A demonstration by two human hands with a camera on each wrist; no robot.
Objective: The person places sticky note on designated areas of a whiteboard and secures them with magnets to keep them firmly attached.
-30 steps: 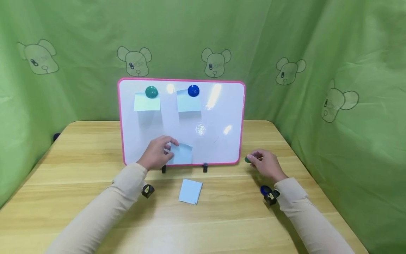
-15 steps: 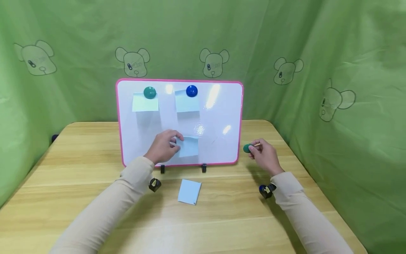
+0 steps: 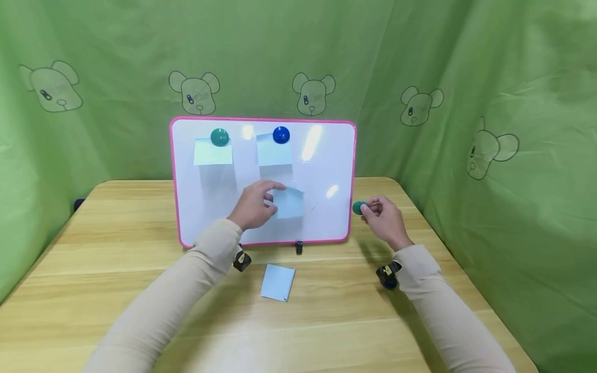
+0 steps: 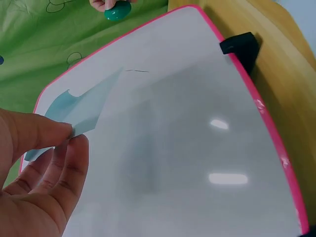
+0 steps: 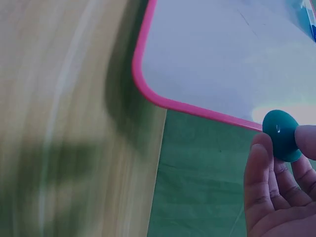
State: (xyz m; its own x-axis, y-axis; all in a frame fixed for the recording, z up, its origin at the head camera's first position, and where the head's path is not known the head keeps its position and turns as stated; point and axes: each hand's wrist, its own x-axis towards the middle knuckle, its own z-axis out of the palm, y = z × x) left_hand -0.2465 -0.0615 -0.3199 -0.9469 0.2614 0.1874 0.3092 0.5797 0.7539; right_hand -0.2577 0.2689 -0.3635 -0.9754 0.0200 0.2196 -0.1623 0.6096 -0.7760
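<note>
Between thumb and fingers my left hand (image 3: 255, 205) pinches a light blue sticky note (image 3: 290, 203) by its left edge, in front of the whiteboard (image 3: 326, 217). In the left wrist view the note (image 4: 91, 103) bends slightly; whether it touches the board I cannot tell. Just beyond the board's right edge, my right hand (image 3: 386, 220) pinches a round green magnet (image 3: 358, 207), shown closely as a domed magnet (image 5: 280, 136) in the right wrist view. On the board, a green magnet (image 3: 219, 137) holds one note (image 3: 213, 153) and a blue magnet (image 3: 281, 134) another note (image 3: 274, 153).
A pad of blue sticky notes (image 3: 278, 282) lies on the wooden table (image 3: 308, 342) before the board. Black feet (image 3: 299, 247) support the board's lower edge. Green curtains (image 3: 261, 41) hang behind and to the right. A dark blue object sits partly hidden under the right wrist camera (image 3: 387, 276).
My left hand has carried the sticky note up and to the right across the board. My right hand has raised the green magnet and brought it slightly left, closer to the board's edge.
</note>
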